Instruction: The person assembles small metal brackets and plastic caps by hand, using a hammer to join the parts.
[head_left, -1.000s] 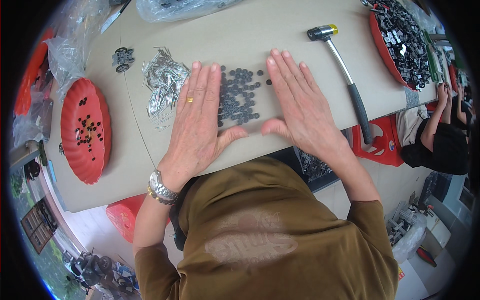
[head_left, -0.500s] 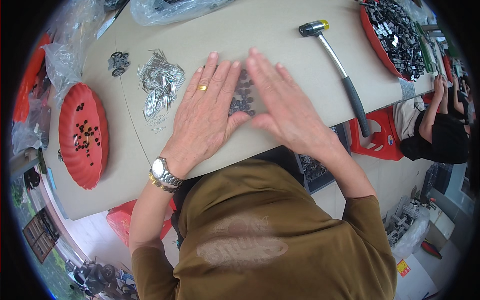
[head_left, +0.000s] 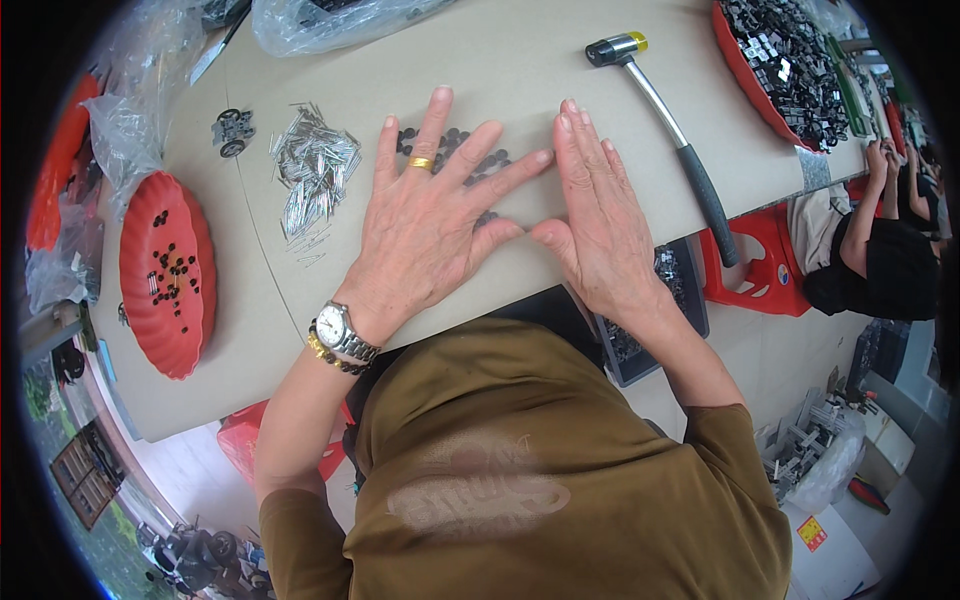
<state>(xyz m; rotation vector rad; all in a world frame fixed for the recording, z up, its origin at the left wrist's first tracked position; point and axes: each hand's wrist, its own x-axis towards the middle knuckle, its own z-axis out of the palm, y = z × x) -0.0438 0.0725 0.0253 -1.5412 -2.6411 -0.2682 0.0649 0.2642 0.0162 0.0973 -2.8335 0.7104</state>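
My left hand (head_left: 425,220) lies flat with its fingers spread over a patch of small dark round pieces (head_left: 490,163) on the table. Some of these pieces show between and beyond the fingers; others are hidden under the palm. My right hand (head_left: 600,210) is stretched out to the right of them, its fingers straight and side by side, its thumb pointing at the left thumb. Neither hand grasps anything. Left of my left hand lies a pile of thin silvery pins (head_left: 313,170), and beyond it a small grey part with two black wheels (head_left: 233,132).
A hammer (head_left: 665,125) with a black grip lies at right. The red dish (head_left: 200,300) at left holds small black pieces; another red dish (head_left: 745,75) at far right is heaped with dark metal parts. Below the table edge stands a grey bin (head_left: 690,290). A person (head_left: 865,260) sits at right.
My left hand has spread its fingers and shifted slightly right over the round pieces. My right hand has moved right, away from them, uncovering table between the hands.
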